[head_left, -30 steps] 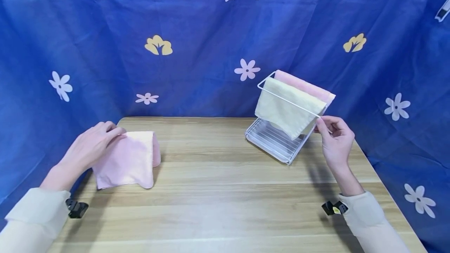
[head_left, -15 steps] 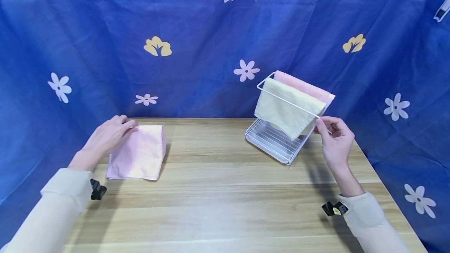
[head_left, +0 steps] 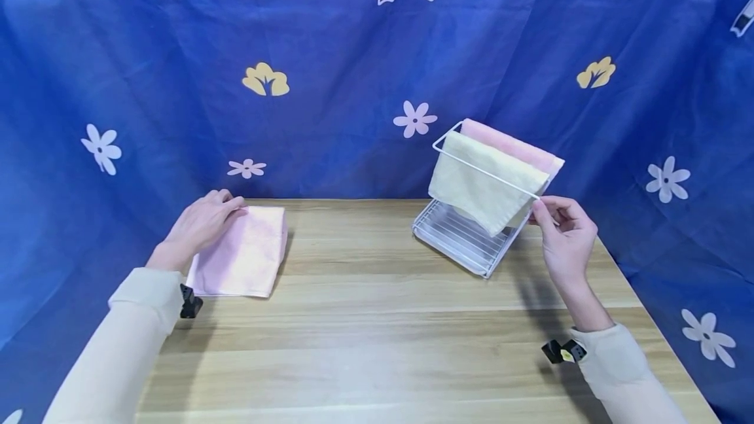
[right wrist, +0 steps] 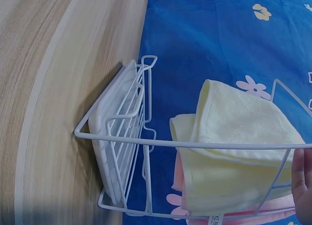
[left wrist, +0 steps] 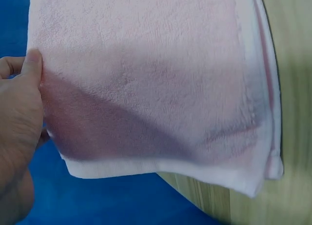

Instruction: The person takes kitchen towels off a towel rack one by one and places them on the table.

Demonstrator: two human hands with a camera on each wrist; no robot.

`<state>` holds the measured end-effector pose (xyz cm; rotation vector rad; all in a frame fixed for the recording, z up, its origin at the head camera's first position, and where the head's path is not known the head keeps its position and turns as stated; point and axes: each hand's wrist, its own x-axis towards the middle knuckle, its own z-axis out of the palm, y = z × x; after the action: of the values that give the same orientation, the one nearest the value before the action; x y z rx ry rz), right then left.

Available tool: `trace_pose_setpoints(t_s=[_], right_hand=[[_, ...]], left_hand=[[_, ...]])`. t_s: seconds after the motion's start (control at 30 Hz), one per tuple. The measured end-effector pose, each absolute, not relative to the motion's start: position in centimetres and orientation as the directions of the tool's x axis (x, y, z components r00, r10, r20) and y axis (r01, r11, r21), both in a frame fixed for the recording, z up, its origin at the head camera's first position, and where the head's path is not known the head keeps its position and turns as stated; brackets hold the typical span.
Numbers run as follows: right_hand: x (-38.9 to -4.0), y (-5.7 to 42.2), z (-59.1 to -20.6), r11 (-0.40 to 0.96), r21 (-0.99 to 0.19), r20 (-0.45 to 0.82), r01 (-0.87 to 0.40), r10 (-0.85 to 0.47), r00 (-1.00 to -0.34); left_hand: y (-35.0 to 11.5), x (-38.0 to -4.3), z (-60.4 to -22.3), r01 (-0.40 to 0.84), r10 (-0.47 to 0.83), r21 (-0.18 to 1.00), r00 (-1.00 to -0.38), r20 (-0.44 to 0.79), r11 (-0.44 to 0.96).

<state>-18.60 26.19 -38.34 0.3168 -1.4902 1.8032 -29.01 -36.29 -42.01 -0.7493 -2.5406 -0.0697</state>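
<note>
My left hand pinches the upper left edge of a folded pink towel above the left side of the table. In the left wrist view, the thumb lies on the near face of this pink towel; whether its lower edge touches the table is unclear. At the right, my right hand grips the side wire of a white wire rack with a tray at its base. Over the rack's upper bars hang a pale yellow towel and, behind it, a second pink towel.
The wooden table stretches between the two hands. A blue curtain with flower prints hangs close behind it and along both sides. The rack's tray shows side-on in the right wrist view.
Holding the pink towel, my left hand has moved right and slightly toward the back of the table. The right hand and the rack have stayed in place.
</note>
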Motion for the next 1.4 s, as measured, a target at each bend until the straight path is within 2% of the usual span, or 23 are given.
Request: trace_pose_setpoints(t_s=[0.23, 0.4, 0.67, 0.97, 1.23, 1.4], right_hand=[[-18.7, 26.2, -38.2, -0.073, -0.717, 0.621, -0.694, 0.385, -0.682], [-18.7, 26.2, -38.3, -0.038, -0.728, 0.620, -0.684, 0.390, -0.681], [-18.6, 26.2, -38.3, -0.020, -0.733, 0.622, -0.680, 0.387, -0.681], [-18.8, 26.3, -38.4, -0.018, -0.726, 0.632, -0.688, 0.378, -0.677], [-18.9, 26.4, -38.6, -0.034, -0.713, 0.638, -0.700, 0.381, -0.669], [-18.7, 26.3, -38.5, -0.032, -0.718, 0.634, -0.695, 0.380, -0.673]], left_hand=[[-35.7, -30.3, -42.6, 0.483, 0.458, -0.053, -0.785, 0.417, 0.874], [-35.6, -30.9, -43.2, 0.454, 0.436, -0.037, -0.826, 0.357, 0.890], [-35.8, -30.7, -43.9, 0.455, 0.451, -0.077, -0.820, 0.351, 0.887], [-35.1, -30.4, -42.4, 0.397, 0.385, 0.006, -0.893, 0.235, 0.918], [-32.6, -29.4, -40.3, 0.435, 0.407, 0.055, -0.874, 0.266, 0.899], [-30.4, -29.0, -39.0, 0.503, 0.460, 0.056, -0.824, 0.330, 0.862]])
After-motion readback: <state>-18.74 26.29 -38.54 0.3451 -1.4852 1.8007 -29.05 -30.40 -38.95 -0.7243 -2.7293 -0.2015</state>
